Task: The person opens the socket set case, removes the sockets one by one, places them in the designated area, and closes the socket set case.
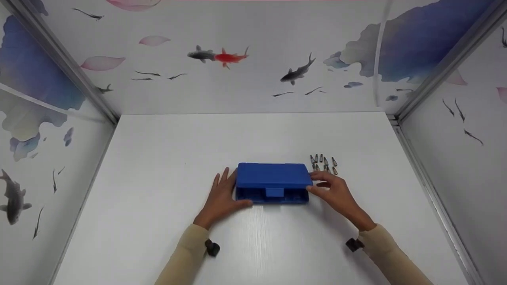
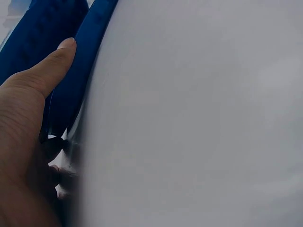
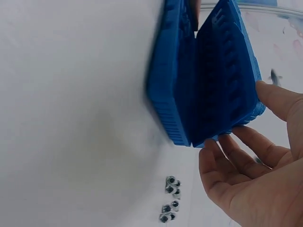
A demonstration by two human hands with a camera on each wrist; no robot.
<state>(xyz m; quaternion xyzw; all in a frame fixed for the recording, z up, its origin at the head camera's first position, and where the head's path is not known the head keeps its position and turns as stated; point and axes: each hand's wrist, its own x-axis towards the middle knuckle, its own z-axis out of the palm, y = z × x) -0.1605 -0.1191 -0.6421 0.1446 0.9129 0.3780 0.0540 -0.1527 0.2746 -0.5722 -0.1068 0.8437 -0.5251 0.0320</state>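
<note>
A blue plastic case stands on the white table with its lid part-way raised and a latch tab at the front. Slots line the inside of the lid in the right wrist view. My left hand rests against the case's left end, fingers spread and straight, thumb on the front rim of the base. At the right end my right hand holds the lid's edge, its thumb at the front edge and curled fingers at the end wall.
Several small pointed metal pieces stand in a cluster behind my right hand. White panels with painted fish enclose the table at the back and both sides. A small black device is worn at each wrist.
</note>
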